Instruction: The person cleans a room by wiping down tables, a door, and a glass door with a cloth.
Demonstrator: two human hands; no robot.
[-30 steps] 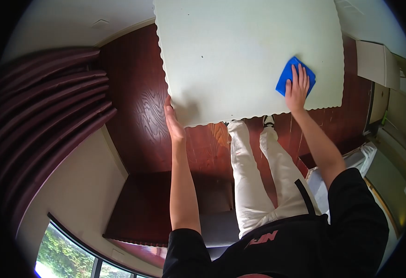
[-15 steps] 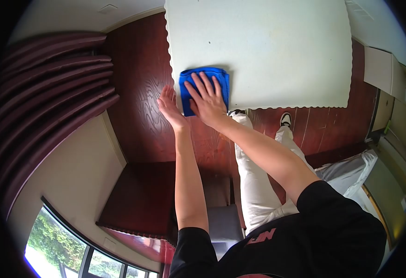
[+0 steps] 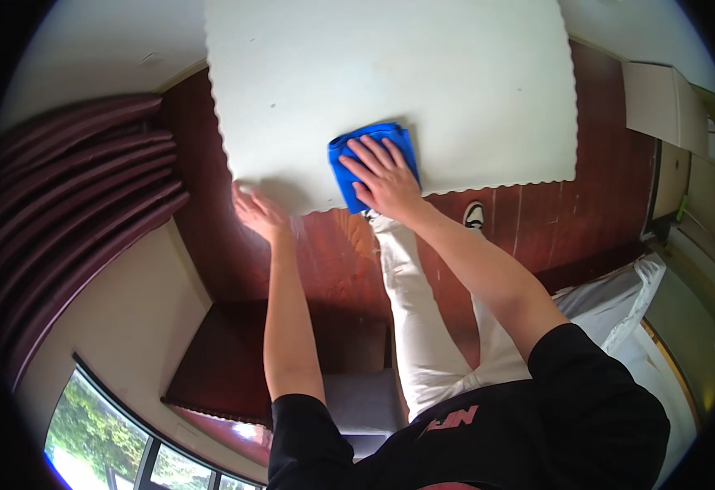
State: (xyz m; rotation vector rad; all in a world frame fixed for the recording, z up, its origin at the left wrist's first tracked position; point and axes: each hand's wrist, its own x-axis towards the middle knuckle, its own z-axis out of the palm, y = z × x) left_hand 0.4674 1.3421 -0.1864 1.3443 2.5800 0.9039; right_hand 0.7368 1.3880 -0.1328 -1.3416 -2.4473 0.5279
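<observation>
Cloth (image 3: 346, 180) half-hidden under spread right fingers (image 3: 378, 153) | left fingers (image 3: 247, 204): grip unclear | tabletop (image 3: 423, 65) cut off above

Open room across the top of the counter; the near edge is crowded.
Over the pale counter (image 3: 423, 57), a hand could pass freely from upper left to upper right, and along the stretch right of the blue cloth (image 3: 346, 181) to the right-hand corner. At centre frame, the cloth and the right hand (image 3: 394, 189) spread flat on it block the near edge, with the right forearm (image 3: 488, 269) slanting to lower right behind them. The left hand (image 3: 259, 214) occupies the lower-left corner, leaving a short gap between it and the cloth. Below the edge, the person's legs (image 3: 410, 310) obstruct mid-frame; reddish floor shows between left forearm (image 3: 285, 302) and legs.
</observation>
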